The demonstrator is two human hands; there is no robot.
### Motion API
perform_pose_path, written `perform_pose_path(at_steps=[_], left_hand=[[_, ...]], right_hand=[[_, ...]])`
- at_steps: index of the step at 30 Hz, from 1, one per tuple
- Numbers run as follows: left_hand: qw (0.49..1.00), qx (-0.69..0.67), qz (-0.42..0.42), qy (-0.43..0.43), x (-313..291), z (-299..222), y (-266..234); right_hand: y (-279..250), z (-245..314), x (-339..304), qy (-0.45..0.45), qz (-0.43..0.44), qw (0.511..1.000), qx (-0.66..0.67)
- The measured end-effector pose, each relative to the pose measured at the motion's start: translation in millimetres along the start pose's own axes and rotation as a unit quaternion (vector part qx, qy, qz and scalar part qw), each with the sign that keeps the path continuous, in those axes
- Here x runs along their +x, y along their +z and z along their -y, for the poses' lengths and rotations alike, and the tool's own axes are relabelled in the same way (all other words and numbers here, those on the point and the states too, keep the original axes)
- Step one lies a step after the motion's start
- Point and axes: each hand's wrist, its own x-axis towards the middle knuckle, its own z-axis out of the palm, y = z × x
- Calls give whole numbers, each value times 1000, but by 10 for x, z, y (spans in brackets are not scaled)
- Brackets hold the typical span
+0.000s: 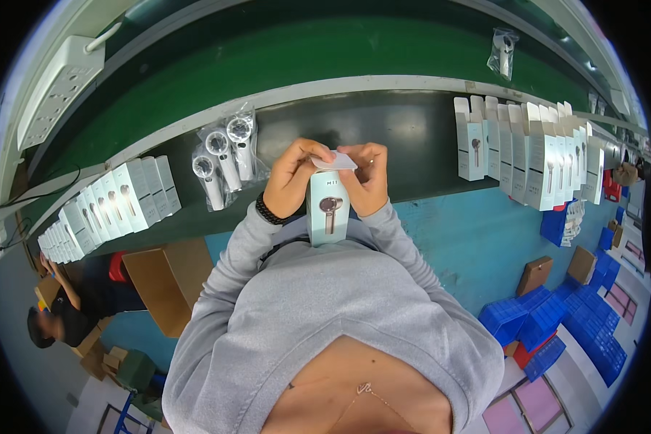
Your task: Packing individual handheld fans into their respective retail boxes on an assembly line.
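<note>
Upright in front of my body stands a pale green carton (pixel 328 206) with a picture of a small handheld fan on its front. Its white top flap (pixel 334 160) is tilted up, not flat. My left hand (pixel 291 176), with a dark beaded bracelet at the wrist, pinches the flap's left side with thumb and fingers. On the other side, my right hand (pixel 367 177) is closed at the flap's right corner, its thumb by the carton's upper edge. Whatever is inside the carton is hidden.
Bagged white handheld fans (pixel 224 155) lie left on the dark bench (pixel 405 130). Closed cartons (pixel 112 206) line its left end; open-topped cartons (pixel 528 152) stand right. Another bagged fan (pixel 503 54) lies on the green belt (pixel 383 43). A person (pixel 58 318) is at far left.
</note>
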Motion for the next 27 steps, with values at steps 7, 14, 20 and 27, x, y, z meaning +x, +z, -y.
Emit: perform_pose_path(at_steps=[7, 14, 20, 27], left_hand=[[990, 120, -19, 65, -3, 5, 45], [992, 96, -39, 69, 63, -62, 103], [990, 108, -34, 83, 24, 13, 68], [991, 102, 8, 84, -6, 77, 28]], right_hand=[[-234, 245, 225, 57, 128, 988, -57], [-309, 364, 374, 121, 143, 981, -56], [-333, 347, 378, 91, 173, 979, -64], [-387, 364, 406, 96, 204, 970, -92]])
